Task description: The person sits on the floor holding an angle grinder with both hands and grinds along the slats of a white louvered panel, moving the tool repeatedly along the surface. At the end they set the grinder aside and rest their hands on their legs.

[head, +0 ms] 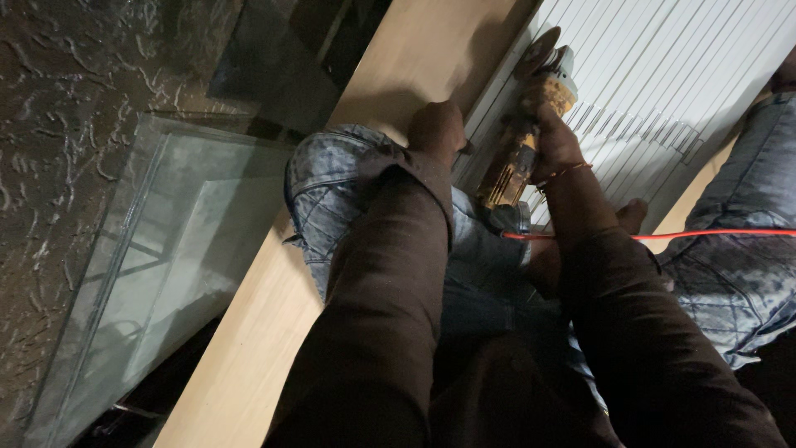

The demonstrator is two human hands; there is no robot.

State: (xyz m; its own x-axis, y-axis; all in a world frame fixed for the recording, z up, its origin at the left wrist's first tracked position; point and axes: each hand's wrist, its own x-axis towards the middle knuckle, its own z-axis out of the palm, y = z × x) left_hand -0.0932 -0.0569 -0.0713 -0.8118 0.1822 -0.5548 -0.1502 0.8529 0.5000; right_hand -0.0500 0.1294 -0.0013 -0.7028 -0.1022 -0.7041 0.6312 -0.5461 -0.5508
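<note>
Dim overall. Brightest upper right on white slatted panel [663, 75]; upper left dark. Sleeves at bottom nearly black, soft, slightly blurred.

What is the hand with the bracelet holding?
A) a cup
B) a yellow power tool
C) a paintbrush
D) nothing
B: the right hand, with a thin bracelet at its wrist, grips a yellow power tool whose disc meets the white ribbed panel.

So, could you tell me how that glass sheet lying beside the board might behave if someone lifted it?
The glass sheet looks rigid, so it probably won't flex. It seems large and thin, likely fragile at its bare edges, and its smooth face may be slippery.
</note>
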